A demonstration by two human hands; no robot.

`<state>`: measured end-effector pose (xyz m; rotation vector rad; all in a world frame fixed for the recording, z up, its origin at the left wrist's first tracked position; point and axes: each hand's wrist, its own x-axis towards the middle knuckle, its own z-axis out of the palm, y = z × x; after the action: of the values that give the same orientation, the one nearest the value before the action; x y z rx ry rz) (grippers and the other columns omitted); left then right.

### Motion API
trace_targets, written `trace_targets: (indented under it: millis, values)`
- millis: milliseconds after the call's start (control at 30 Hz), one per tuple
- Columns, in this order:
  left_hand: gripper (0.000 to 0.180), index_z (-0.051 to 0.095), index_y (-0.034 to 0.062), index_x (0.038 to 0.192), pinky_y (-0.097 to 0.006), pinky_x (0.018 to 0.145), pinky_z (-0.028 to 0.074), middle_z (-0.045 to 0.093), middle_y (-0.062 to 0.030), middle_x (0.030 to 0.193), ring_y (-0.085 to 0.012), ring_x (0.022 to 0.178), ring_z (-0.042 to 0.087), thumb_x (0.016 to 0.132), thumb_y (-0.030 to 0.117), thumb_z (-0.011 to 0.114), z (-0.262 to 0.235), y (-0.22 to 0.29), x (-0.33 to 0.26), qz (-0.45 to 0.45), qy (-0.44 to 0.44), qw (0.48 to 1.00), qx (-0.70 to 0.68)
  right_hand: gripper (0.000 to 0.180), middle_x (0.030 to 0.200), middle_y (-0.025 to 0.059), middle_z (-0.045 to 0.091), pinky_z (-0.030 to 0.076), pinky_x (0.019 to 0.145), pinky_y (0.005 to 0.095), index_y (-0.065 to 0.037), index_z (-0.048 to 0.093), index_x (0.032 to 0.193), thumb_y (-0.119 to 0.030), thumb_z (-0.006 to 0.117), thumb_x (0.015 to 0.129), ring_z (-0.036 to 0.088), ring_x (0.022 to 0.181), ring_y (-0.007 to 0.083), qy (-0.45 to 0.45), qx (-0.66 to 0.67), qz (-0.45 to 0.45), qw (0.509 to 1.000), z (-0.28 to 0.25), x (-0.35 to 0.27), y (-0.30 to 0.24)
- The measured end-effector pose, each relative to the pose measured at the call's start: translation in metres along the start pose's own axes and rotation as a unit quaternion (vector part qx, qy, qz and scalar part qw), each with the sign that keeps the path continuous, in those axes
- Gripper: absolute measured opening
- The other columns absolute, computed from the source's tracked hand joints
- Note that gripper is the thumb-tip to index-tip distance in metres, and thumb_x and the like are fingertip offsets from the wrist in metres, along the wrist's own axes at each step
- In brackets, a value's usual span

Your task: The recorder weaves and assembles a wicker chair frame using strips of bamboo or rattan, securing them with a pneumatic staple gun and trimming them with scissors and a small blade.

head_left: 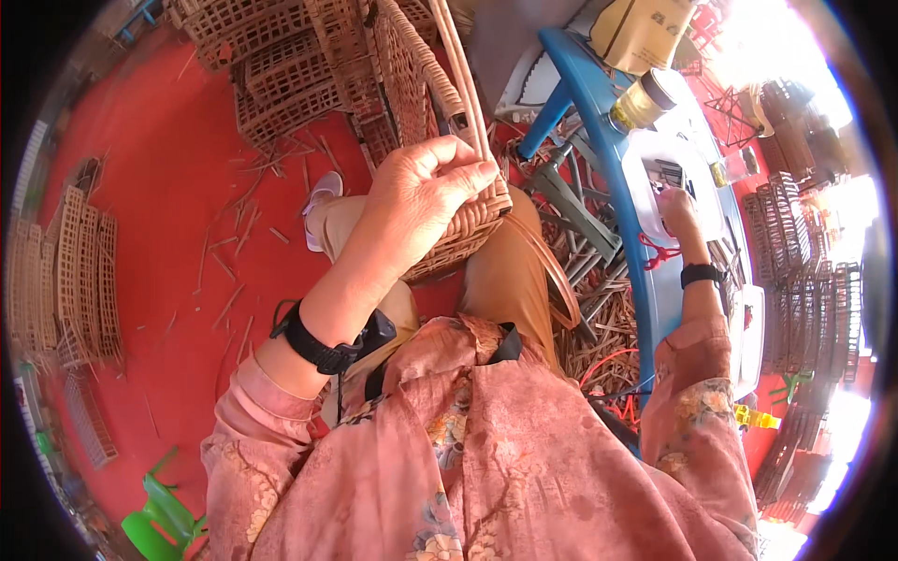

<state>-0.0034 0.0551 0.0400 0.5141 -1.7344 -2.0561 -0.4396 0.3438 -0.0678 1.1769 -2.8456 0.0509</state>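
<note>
A woven wicker basket [407,75] is tilted between my knees, its corner towards me. My left hand [421,201] is closed at that corner, thumb and fingers pinching the pale cane strands [460,65] that run up along the edge. Off to the right, my right hand [677,211] reaches into a white plastic tub [644,220] with small dark, thin pieces in it. Its fingers are curled down among them; what they grip is too small to make out. The tub sits on a blue plastic table [613,173].
A lidded jar of yellowish contents [641,101] and a brown paper bag [641,35] stand on the table's far end. Cane offcuts [599,327] litter the red floor beneath. Stacked woven pieces [84,271] stand at left, more woven stacks [804,309] at right.
</note>
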Motion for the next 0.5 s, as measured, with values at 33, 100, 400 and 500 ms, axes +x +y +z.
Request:
trace_targets:
  millis: [33, 100, 400, 500]
  values:
    - [0.013, 0.069, 0.0038, 0.095, -0.021, 0.075, 0.051, 0.064, 0.0031, 0.085, -0.0041, 0.082, 0.058, 0.096, 0.016, 0.066, 0.001, 0.001, -0.001, -0.003, -0.002, 1.0, 0.004, 0.04, 0.093, 0.0234, 0.071, 0.054, 0.08, 0.0488, -0.002, 0.073, 0.095, -0.037, 0.053, 0.097, 0.069, 0.09, 0.0399, 0.015, 0.05, 0.114, 0.992, 0.002, 0.0, 0.002]
    - [0.013, 0.069, 0.0036, 0.094, -0.021, 0.077, 0.05, 0.064, 0.0029, 0.084, -0.0045, 0.081, 0.058, 0.096, 0.016, 0.066, 0.002, 0.004, -0.003, -0.037, -0.001, 0.998, -0.045, 0.036, 0.098, 0.0246, 0.07, 0.053, 0.082, 0.0494, -0.002, 0.072, 0.099, -0.032, 0.052, 0.097, 0.068, 0.092, 0.0413, 0.036, -0.009, 0.116, 0.993, -0.018, 0.005, -0.013]
    - [0.021, 0.063, 0.0033, 0.112, -0.027, 0.092, 0.049, 0.065, -0.0017, 0.104, -0.0094, 0.1, 0.06, 0.101, 0.022, 0.062, 0.012, 0.01, -0.003, 0.259, 0.091, 0.96, -0.047, 0.029, 0.075, -0.0029, 0.055, 0.03, 0.053, 0.0186, 0.0, 0.067, 0.109, -0.025, 0.066, 0.095, 0.045, 0.064, 0.0021, 0.117, 0.576, 0.028, 0.809, -0.208, -0.081, -0.185]
    - [0.04, 0.058, 0.0003, 0.125, -0.033, 0.104, 0.043, 0.064, -0.0074, 0.119, -0.0158, 0.112, 0.059, 0.106, 0.035, 0.051, 0.032, 0.034, -0.009, 0.234, 0.059, 0.969, -0.053, 0.031, 0.075, -0.0008, 0.056, 0.029, 0.051, 0.0188, 0.004, 0.064, 0.115, -0.02, 0.062, 0.095, 0.046, 0.062, 0.0038, 0.045, 0.696, -0.033, 0.716, -0.216, -0.109, -0.249]
